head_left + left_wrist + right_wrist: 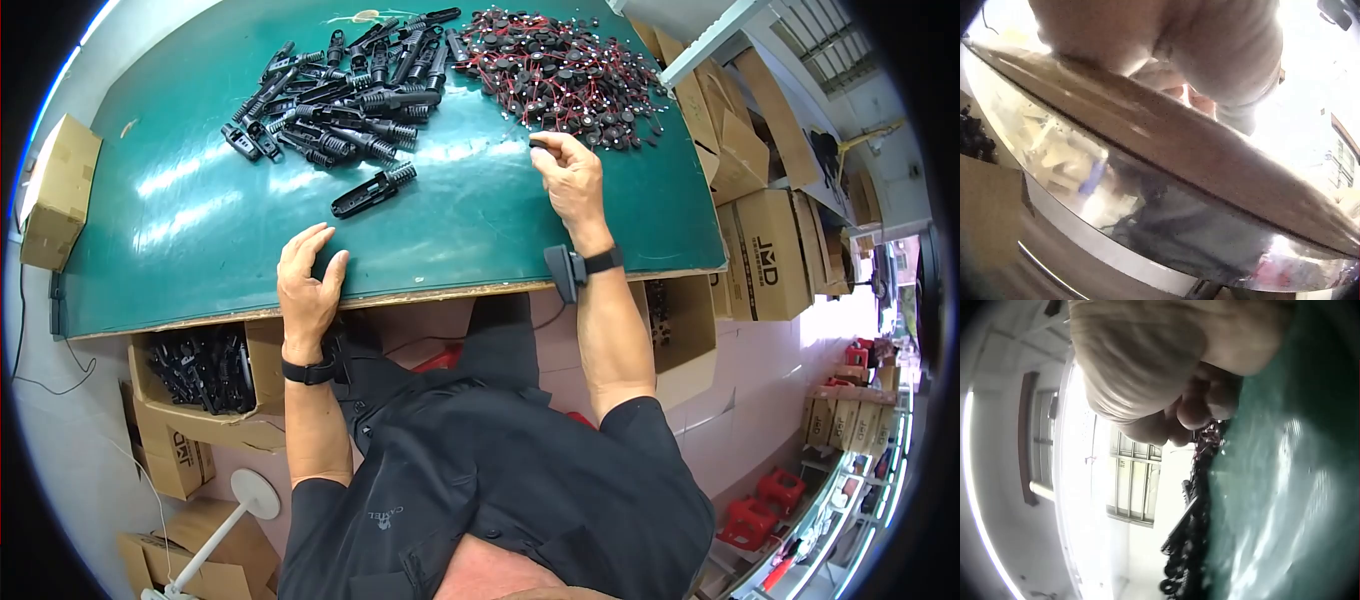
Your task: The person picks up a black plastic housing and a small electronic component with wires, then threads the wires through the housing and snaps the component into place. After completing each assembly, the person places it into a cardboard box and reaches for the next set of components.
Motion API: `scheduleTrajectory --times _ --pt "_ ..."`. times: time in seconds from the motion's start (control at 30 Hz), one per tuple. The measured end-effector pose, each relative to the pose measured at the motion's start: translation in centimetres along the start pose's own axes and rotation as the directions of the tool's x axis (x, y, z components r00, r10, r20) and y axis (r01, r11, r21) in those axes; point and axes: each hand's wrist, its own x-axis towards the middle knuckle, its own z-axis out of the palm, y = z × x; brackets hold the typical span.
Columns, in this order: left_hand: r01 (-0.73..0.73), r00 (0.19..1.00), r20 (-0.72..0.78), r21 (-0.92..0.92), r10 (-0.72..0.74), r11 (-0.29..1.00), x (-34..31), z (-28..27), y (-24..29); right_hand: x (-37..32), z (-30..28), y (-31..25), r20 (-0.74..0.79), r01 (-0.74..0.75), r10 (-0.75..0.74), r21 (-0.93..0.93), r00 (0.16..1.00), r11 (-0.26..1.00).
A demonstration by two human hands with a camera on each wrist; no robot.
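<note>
In the head view the right hand (572,185) pinches a small black round part (539,144) between thumb and fingers, just below a pile of black discs with red wires (570,80). The left hand (308,280) rests at the table's front edge, fingers relaxed and thumb apart, holding nothing visible. A single black plastic housing (373,190) with a ribbed end lies on the green table (450,240), beyond the left hand. In the right wrist view the right hand (1172,369) shows from the palm side, fingers curled. The left hand (1166,50) is large and blurred in the left wrist view.
A pile of black housings (340,100) covers the table's back left. A carton (62,190) stands at the left edge. Below the front edge are an open box of black parts (200,370) and another box (685,340). More cartons (765,255) stand at the right.
</note>
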Motion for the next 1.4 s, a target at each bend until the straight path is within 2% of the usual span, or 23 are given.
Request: scheduleTrajectory --times 0.03,0.1,0.13,0.2,0.23,0.33,0.4,0.47,0.53,0.63,0.73,0.8,0.87,0.9,0.93,1.03,1.07,1.13,1.17,1.2,1.27,1.3,1.4 --pt "-0.007 1.000 -0.011 -0.037 0.007 0.999 -0.1 0.1 0.3 -0.7 0.0 -0.7 0.085 -0.110 0.097 0.171 0.992 0.979" --pt "-0.003 1.000 -0.016 -0.064 0.002 0.998 -0.4 0.5 1.1 -2.4 0.3 -1.9 0.297 -0.358 0.240 0.458 0.924 0.814" --pt "-0.028 1.000 0.006 -0.117 0.029 0.993 -0.1 1.0 1.8 -3.1 0.8 -2.3 0.308 -0.366 0.241 0.460 0.920 0.809" --pt "-0.072 0.995 0.046 -0.227 0.085 0.971 0.4 2.0 3.4 -4.5 2.1 -3.1 0.342 -0.347 0.204 0.433 0.917 0.832" --pt "-0.065 0.996 0.047 -0.221 0.077 0.973 0.5 2.4 4.2 -5.1 2.7 -3.5 0.357 -0.334 0.185 0.419 0.916 0.844" --pt "0.044 0.977 0.207 -0.396 0.043 0.917 1.5 3.7 6.6 -6.9 3.8 -4.1 0.393 -0.260 0.103 0.371 0.914 0.891" --pt "0.025 0.972 0.225 -0.406 0.073 0.914 1.8 4.6 7.1 -7.4 3.6 -4.3 0.407 -0.220 0.066 0.344 0.911 0.913" --pt "-0.012 0.957 0.257 -0.422 0.133 0.906 2.0 5.4 7.4 -7.4 2.9 -4.8 0.399 -0.250 0.057 0.453 0.915 0.856" --pt "-0.025 0.954 0.265 -0.400 0.141 0.916 2.4 6.0 7.8 -7.4 2.2 -4.5 0.393 -0.267 0.057 0.504 0.918 0.822" --pt "-0.050 0.946 0.282 -0.356 0.158 0.933 2.6 6.6 8.0 -6.5 1.5 -3.1 0.353 -0.320 0.176 0.408 0.919 0.855" --pt "-0.277 0.880 0.342 -0.190 0.329 0.942 2.8 7.5 7.5 -6.1 1.5 -2.9 0.289 -0.263 0.153 0.395 0.945 0.880" --pt "-0.301 0.871 0.352 -0.169 0.343 0.938 2.6 7.8 7.4 -6.2 1.3 -2.9 0.255 -0.241 0.148 0.388 0.956 0.890" --pt "-0.359 0.850 0.367 -0.120 0.378 0.925 2.8 7.8 7.6 -5.8 0.8 -3.6 0.070 0.036 -0.042 0.080 0.997 0.996" --pt "-0.365 0.849 0.364 -0.120 0.383 0.923 3.0 7.8 7.6 -5.5 0.6 -3.8 0.005 0.163 -0.164 -0.096 0.987 0.982" --pt "-0.374 0.850 0.354 -0.112 0.389 0.921 3.0 7.6 7.8 -5.4 0.8 -3.9 0.003 0.168 -0.169 -0.097 0.986 0.981" --pt "-0.392 0.845 0.353 -0.104 0.402 0.914 2.3 7.3 8.3 -7.7 1.5 -4.7 0.313 -0.032 -0.094 0.374 0.945 0.927" --pt "-0.277 0.896 0.310 -0.173 0.319 0.945 2.2 7.3 8.4 -8.2 1.5 -4.8 0.311 -0.029 -0.097 0.377 0.945 0.926" --pt "-0.044 0.963 0.241 -0.310 0.123 0.950 2.1 7.0 8.1 -9.2 2.0 -4.9 0.448 -0.192 -0.039 0.459 0.893 0.867" --pt "-0.039 0.963 0.245 -0.299 0.116 0.953 1.9 6.8 8.0 -9.6 2.4 -5.0 0.519 -0.282 -0.014 0.487 0.855 0.827" --pt "0.104 0.976 0.219 -0.497 0.009 0.862 1.7 6.7 7.9 -9.9 2.7 -5.0 0.524 -0.291 -0.013 0.493 0.852 0.820" --pt "0.303 0.952 0.228 -0.809 -0.205 0.505 1.6 6.5 7.7 -9.9 2.9 -5.0 0.575 -0.371 0.018 0.503 0.818 0.781" --pt "0.304 0.951 0.228 -0.805 -0.208 0.510 1.6 6.2 7.3 -9.9 3.0 -5.2 0.599 -0.407 0.032 0.505 0.800 0.761" --pt "0.407 0.912 0.378 -0.795 -0.156 0.450 1.4 5.4 5.9 -9.9 3.3 -6.1 0.619 -0.406 0.038 0.467 0.785 0.786"
